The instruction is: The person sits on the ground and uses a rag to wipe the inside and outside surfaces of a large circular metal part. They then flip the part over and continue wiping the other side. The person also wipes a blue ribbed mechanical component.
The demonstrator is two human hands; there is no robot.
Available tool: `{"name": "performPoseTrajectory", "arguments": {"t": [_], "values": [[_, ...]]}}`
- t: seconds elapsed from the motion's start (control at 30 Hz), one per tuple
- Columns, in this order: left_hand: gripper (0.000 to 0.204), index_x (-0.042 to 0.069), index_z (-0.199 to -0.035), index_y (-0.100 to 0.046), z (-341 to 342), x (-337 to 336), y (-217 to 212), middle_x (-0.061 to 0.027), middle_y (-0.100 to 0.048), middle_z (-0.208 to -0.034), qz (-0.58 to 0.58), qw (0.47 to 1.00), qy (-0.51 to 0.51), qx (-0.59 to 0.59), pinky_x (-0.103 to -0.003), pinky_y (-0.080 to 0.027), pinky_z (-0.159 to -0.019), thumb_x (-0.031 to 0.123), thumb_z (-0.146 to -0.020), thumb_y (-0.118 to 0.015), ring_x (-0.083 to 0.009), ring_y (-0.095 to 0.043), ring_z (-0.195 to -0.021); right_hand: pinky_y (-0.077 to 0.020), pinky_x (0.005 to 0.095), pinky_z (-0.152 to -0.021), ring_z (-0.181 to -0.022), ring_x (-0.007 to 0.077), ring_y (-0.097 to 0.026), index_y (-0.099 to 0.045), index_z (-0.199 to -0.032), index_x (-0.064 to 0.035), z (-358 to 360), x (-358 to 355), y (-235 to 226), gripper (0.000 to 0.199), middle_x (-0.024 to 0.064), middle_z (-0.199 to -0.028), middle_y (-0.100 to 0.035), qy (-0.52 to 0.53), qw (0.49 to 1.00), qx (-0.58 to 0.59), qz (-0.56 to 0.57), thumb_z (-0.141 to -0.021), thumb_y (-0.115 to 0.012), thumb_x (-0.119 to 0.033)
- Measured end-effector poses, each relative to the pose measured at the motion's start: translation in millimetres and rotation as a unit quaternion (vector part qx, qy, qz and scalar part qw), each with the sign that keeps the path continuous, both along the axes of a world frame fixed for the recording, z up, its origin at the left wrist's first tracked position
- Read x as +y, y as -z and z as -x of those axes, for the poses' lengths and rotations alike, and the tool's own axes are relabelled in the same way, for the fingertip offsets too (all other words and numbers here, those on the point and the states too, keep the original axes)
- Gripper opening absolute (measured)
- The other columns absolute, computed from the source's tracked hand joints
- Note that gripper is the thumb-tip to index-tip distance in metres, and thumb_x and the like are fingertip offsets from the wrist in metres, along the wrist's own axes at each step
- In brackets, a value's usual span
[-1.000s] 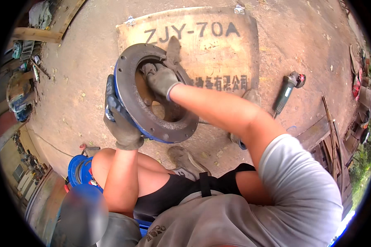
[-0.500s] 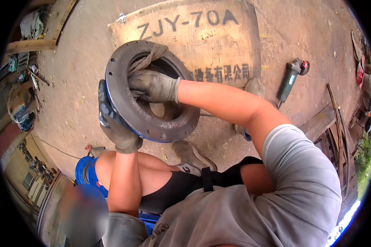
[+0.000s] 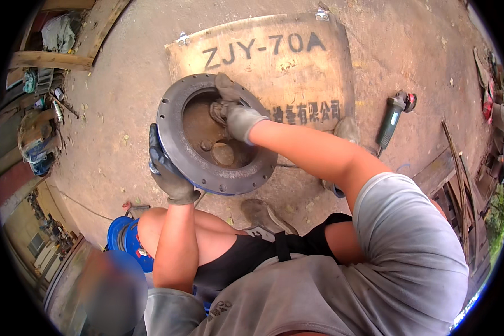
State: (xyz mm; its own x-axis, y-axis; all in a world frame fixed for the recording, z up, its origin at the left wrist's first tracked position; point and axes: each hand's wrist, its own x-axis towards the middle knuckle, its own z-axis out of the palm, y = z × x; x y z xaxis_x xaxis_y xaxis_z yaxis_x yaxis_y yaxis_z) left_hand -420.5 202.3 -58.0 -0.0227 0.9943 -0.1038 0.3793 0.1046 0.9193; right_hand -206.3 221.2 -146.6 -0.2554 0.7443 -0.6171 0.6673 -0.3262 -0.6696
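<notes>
A dark grey metal flange ring (image 3: 207, 175), with bolt holes around its face and blue on its outer side, is held tilted above the ground. My gloved left hand (image 3: 171, 176) grips its left outer edge, fingers along the side. My gloved right hand (image 3: 241, 119) reaches over the bore, closed on a brown rag (image 3: 226, 87). That rag lies against the inner wall and rim at the upper right, partly hidden by my fingers. Through the opening show a brown surface and a round tan shape (image 3: 224, 154).
A wooden board (image 3: 252, 64) with black stencilling lies on the ground beyond the ring. To the right is a green angle grinder (image 3: 388, 124). A blue flanged part (image 3: 120, 234) stands beside my left leg. Planks (image 3: 435, 166) and scrap line both sides.
My right hand and the rag have moved from the bore's left side to its upper right, uncovering the opening. The ring appears slightly lower and further right as the view shifts.
</notes>
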Motion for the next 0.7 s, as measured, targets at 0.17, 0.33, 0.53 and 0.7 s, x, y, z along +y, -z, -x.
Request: {"name": "performPoseTrajectory", "arguments": {"t": [0.17,0.33,0.53,0.7], "values": [[0.055,-0.004,-0.16,-0.047,-16,-4,-4,-0.0127,-0.063,-0.149,0.018,0.996,-0.034,-0.081,-0.039,-0.046,-0.116,0.031,-0.12,-0.034,-0.0228,-0.062,-0.131,-0.0589,0.0448,-0.102,-0.13,0.0324,-0.069,-0.068,-0.136,-0.0124,18,22,0,0.036,0.0207,-0.149,-0.064,0.076,0.995,-0.067,0.015,-0.103,-0.064,-0.024],[0.054,-0.004,-0.16,-0.048,-27,-3,-7,-0.0124,-0.064,-0.149,0.028,0.994,-0.018,-0.101,-0.038,-0.047,-0.114,0.03,-0.118,-0.04,-0.0218,-0.062,-0.131,-0.061,0.0478,-0.093,-0.107,0.0381,-0.077,-0.072,-0.122,-0.01,55,29,29,0.027,0.021,-0.109,-0.078,0.143,0.975,-0.024,-0.17,-0.108,-0.056,-0.026],[0.052,-0.004,-0.159,-0.049,-23,3,-10,-0.0121,-0.065,-0.147,0.042,0.987,-0.021,-0.155,-0.039,-0.049,-0.111,0.026,-0.116,-0.046,-0.0228,-0.064,-0.128,-0.0545,0.0418,-0.105,-0.117,0.0392,-0.071,-0.069,-0.134,-0.0065,51,-9,4,0.037,0.0202,-0.12,-0.077,0.205,0.892,0.355,-0.192,-0.104,-0.067,-0.028],[0.052,-0.004,-0.16,-0.048,-16,7,-9,-0.0123,-0.063,-0.15,0.0,1.0,0.021,-0.007,-0.036,-0.048,-0.114,0.025,-0.117,-0.042,-0.0212,-0.063,-0.13,-0.0535,0.0417,-0.109,-0.122,0.0329,-0.072,-0.068,-0.139,-0.0044,-6,-13,-8,0.046,0.0203,-0.132,-0.074,0.09,0.914,0.394,-0.037,-0.102,-0.072,-0.03]]}}
